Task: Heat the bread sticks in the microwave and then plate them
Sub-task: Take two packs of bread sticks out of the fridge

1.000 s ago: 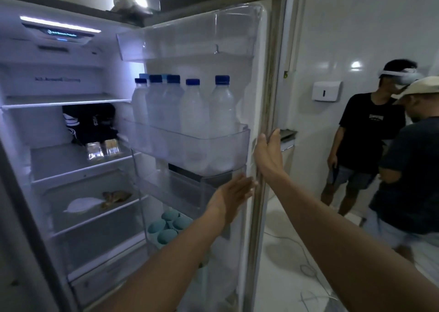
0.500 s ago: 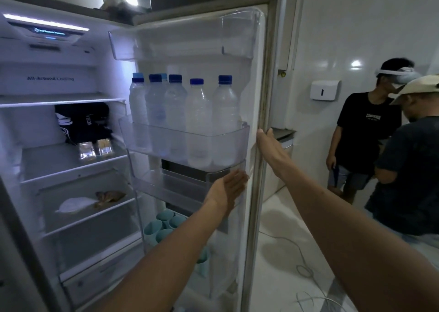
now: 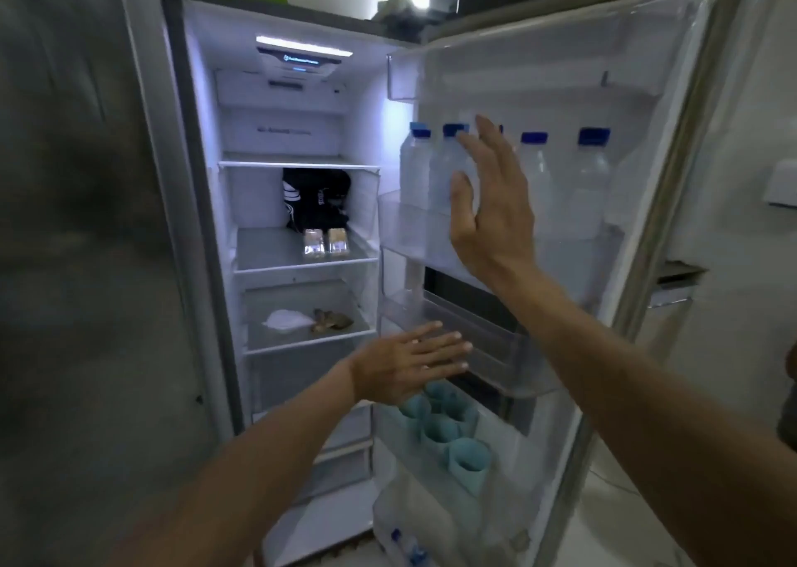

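The fridge stands open in front of me. Two small clear packs of bread sticks (image 3: 324, 244) sit side by side on the middle shelf (image 3: 267, 256), in front of a black bag (image 3: 317, 202). My right hand (image 3: 491, 204) is raised and open, palm toward the door bottles, holding nothing. My left hand (image 3: 409, 361) is open and flat, lower down by the edge of the door bins, also holding nothing. Neither hand touches the packs.
The open fridge door (image 3: 647, 221) on the right carries several blue-capped water bottles (image 3: 591, 187) and teal cups (image 3: 468, 461) in lower bins. A lower shelf holds a white pouch (image 3: 287, 320) and brownish food (image 3: 332, 320). The closed left door (image 3: 86, 264) fills the left side.
My view has swung left toward the fridge interior. My right hand left the door's edge and rose in front of the bottles. My left hand moved left, off the door bin.
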A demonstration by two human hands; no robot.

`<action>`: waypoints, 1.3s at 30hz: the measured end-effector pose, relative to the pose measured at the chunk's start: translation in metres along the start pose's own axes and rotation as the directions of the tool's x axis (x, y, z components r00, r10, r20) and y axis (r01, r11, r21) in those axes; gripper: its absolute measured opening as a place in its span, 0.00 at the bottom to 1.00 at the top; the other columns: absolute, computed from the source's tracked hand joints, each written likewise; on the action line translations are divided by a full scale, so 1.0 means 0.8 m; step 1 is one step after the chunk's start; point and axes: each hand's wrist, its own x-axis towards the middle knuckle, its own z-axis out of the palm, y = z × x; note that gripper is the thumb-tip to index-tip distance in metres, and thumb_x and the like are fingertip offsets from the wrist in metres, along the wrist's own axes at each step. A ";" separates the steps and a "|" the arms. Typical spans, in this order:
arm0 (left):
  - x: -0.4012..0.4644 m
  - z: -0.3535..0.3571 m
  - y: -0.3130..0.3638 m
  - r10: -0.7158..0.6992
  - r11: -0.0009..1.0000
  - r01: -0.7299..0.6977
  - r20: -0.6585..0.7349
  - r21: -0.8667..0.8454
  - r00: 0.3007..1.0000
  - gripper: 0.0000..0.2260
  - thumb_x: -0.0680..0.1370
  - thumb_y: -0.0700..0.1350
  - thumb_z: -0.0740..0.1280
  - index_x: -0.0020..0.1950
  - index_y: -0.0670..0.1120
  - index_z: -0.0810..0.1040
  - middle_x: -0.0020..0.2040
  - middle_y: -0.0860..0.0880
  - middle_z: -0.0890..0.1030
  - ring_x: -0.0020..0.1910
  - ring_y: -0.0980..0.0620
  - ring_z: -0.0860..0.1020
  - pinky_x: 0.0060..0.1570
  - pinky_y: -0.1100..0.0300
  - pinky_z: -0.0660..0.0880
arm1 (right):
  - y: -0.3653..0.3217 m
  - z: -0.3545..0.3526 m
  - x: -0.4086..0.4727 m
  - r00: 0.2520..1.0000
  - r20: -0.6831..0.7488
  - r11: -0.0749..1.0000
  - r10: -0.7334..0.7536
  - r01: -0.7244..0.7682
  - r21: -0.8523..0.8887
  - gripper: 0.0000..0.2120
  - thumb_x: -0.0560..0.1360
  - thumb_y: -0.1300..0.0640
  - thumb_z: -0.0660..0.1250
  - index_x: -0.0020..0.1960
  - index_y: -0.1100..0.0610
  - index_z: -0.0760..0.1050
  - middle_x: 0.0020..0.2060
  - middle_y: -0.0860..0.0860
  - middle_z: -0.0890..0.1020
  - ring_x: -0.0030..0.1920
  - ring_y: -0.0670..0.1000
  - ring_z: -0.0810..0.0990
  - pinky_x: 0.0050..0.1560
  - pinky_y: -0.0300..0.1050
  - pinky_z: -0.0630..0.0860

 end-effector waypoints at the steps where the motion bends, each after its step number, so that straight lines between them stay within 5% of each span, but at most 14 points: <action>1: -0.019 0.007 -0.012 -0.053 0.999 0.054 0.031 -0.007 0.998 0.28 0.79 0.49 0.58 0.79 0.45 0.57 0.80 0.42 0.54 0.79 0.43 0.51 0.76 0.42 0.51 | -0.007 0.025 -0.001 0.998 0.047 0.999 -0.035 0.034 0.014 0.21 0.82 0.56 0.58 0.74 0.58 0.68 0.76 0.54 0.65 0.77 0.52 0.61 0.77 0.56 0.58; 5: -0.098 0.040 -0.064 -0.338 0.941 0.335 0.186 0.050 0.922 0.31 0.75 0.47 0.61 0.78 0.45 0.59 0.79 0.42 0.58 0.78 0.43 0.56 0.76 0.43 0.49 | -0.012 0.131 -0.018 0.981 0.195 0.998 -0.003 -0.009 0.058 0.20 0.81 0.56 0.58 0.73 0.57 0.69 0.77 0.53 0.65 0.77 0.50 0.60 0.78 0.51 0.56; 11: -0.183 0.112 -0.156 -0.577 0.783 0.619 0.294 -0.068 0.762 0.27 0.73 0.51 0.62 0.71 0.43 0.73 0.71 0.40 0.72 0.70 0.41 0.71 0.68 0.39 0.63 | 0.020 0.280 -0.040 0.926 0.323 0.975 0.196 -0.221 0.040 0.20 0.83 0.54 0.57 0.74 0.54 0.68 0.77 0.50 0.63 0.77 0.49 0.60 0.75 0.45 0.56; 16: -0.203 0.175 -0.233 -0.755 0.517 0.846 0.396 -0.130 0.522 0.31 0.79 0.48 0.59 0.80 0.44 0.52 0.80 0.40 0.52 0.78 0.41 0.54 0.77 0.44 0.49 | 0.061 0.390 -0.045 0.851 0.374 0.916 0.367 -0.401 0.013 0.19 0.83 0.54 0.57 0.73 0.53 0.68 0.75 0.49 0.65 0.75 0.50 0.64 0.73 0.48 0.63; 26: -0.190 0.328 -0.337 -0.818 0.142 0.959 0.518 -0.244 0.252 0.30 0.81 0.55 0.55 0.79 0.42 0.51 0.78 0.38 0.55 0.74 0.38 0.62 0.72 0.46 0.60 | 0.184 0.554 -0.041 0.543 0.357 0.629 0.760 -0.753 -0.195 0.23 0.81 0.48 0.57 0.73 0.56 0.68 0.71 0.55 0.69 0.67 0.57 0.72 0.66 0.52 0.69; 30: -0.170 0.402 -0.382 -0.815 0.006 0.958 0.554 -0.287 0.171 0.32 0.81 0.56 0.55 0.79 0.41 0.50 0.78 0.37 0.56 0.73 0.36 0.63 0.70 0.46 0.63 | 0.241 0.622 -0.025 0.510 0.370 0.609 0.776 -0.759 -0.231 0.26 0.81 0.46 0.57 0.75 0.57 0.65 0.72 0.57 0.67 0.69 0.59 0.70 0.68 0.54 0.68; 39: -0.104 0.538 -0.490 -0.811 -0.078 0.943 0.571 -0.323 0.128 0.32 0.79 0.57 0.58 0.77 0.42 0.53 0.73 0.37 0.63 0.68 0.36 0.68 0.65 0.45 0.68 | 0.354 0.766 0.033 0.441 0.437 0.595 0.784 -0.736 -0.323 0.33 0.78 0.39 0.61 0.76 0.56 0.62 0.73 0.59 0.64 0.70 0.63 0.70 0.66 0.57 0.68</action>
